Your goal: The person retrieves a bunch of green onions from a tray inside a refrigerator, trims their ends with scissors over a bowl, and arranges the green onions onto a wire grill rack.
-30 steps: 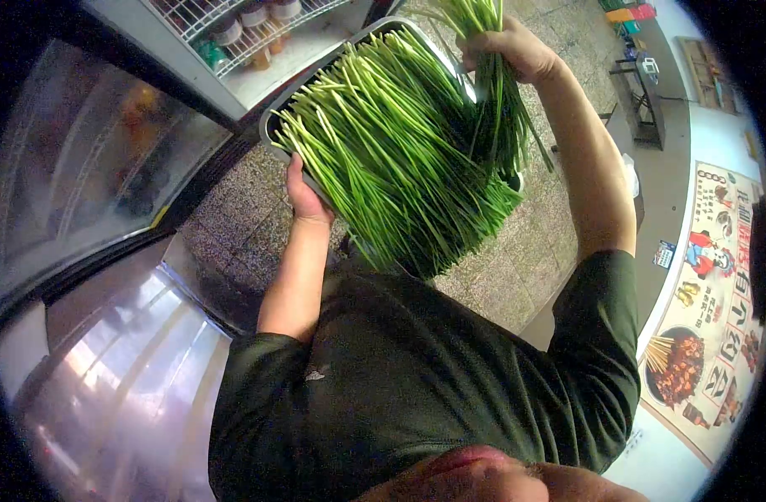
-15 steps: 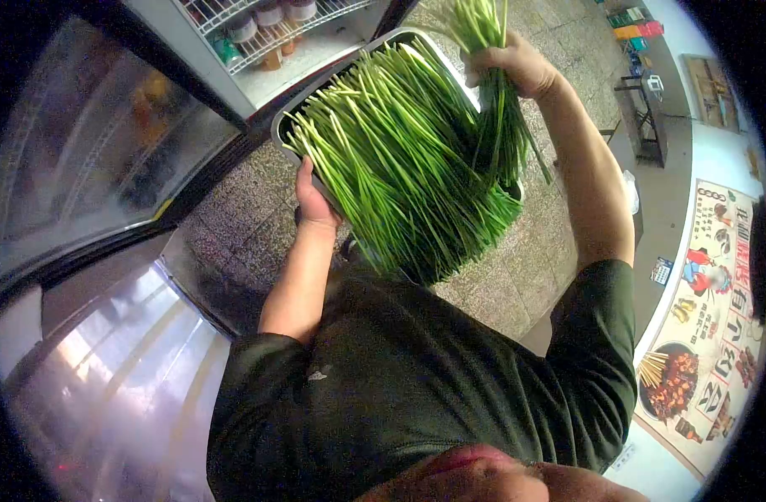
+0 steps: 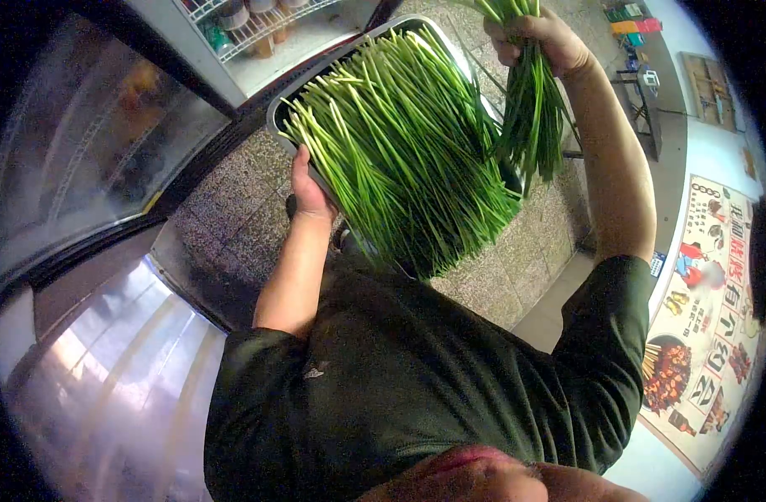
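A metal tray [image 3: 276, 113] is heaped with long green chives [image 3: 400, 151], their pale ends toward the upper left. My left hand [image 3: 311, 188] grips the tray's left edge, with the thumb on top and the other fingers hidden beneath. At the upper right, my right hand [image 3: 529, 38] is closed round a separate bunch of chives [image 3: 538, 117]. That bunch hangs down beside the tray's right side, its leafy tips close to the tray's right corner.
An open fridge [image 3: 291, 63] with wire shelves and jars is beyond the tray. Its glass door [image 3: 90, 142] stands at the left. Speckled floor tiles [image 3: 241, 201] lie below. A dark stool [image 3: 642, 109] and a wall poster [image 3: 701, 326] are on the right.
My right hand has moved right and slightly up with its bunch, away from the tray. More of the tray's right side shows. My left hand keeps its hold.
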The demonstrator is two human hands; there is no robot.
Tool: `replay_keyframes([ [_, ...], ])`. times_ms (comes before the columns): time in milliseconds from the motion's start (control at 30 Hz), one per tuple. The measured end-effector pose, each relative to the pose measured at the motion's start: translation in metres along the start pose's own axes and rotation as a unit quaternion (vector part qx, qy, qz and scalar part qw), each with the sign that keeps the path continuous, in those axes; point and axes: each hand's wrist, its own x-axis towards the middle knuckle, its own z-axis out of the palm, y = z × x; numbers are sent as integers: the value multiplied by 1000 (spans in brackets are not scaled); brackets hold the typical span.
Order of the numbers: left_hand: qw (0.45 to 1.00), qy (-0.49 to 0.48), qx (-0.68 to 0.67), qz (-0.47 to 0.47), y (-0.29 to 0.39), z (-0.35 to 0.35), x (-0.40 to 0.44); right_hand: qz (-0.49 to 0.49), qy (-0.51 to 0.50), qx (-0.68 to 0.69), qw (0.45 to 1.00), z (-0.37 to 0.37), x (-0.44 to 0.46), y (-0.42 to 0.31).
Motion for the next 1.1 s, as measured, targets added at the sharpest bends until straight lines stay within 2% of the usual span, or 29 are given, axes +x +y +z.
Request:
replay_keyframes([
  [67,1000,-6,0,-1,0,0,0,-23,-39,48,998,-4,0,2],
  [167,1000,2,-4,11,-1,3,0,-31,-68,4,997,-7,-3,-5],
  [367,999,25,17,21,1,8,-4,-53,-111,94,988,-4,-1,-2],
  [400,1000,22,-16,4,1,6,-2,-62,-120,108,985,-3,1,1],
  [600,1000,15,-21,12,-3,2,0,-15,-35,6,999,-5,-7,9],
  [633,1000,16,-17,11,-3,2,-1,-29,-47,62,997,-5,-9,5],
  [667,1000,16,-13,11,-3,2,-1,-40,-65,23,997,-24,-8,8],
  [733,999,36,-7,2,1,10,-6,-89,-87,47,991,-13,-14,-7],
  [767,999,45,-4,-2,2,14,-7,-41,-42,-24,998,-23,-15,-15],
  [800,999,41,-6,3,0,12,-6,-74,-109,91,987,-22,-17,-17],
  [867,999,33,-10,14,-3,7,0,-66,-119,140,981,-24,-18,-23],
  [967,999,25,-26,4,-3,10,-1,-38,-52,31,997,-27,-24,-16],
  [1067,999,38,-7,11,-6,6,-4,-15,-7,15,1000,-37,-27,-12],
  [1100,999,36,-8,14,-6,7,-5,-18,-12,53,998,-43,-27,-5],
])
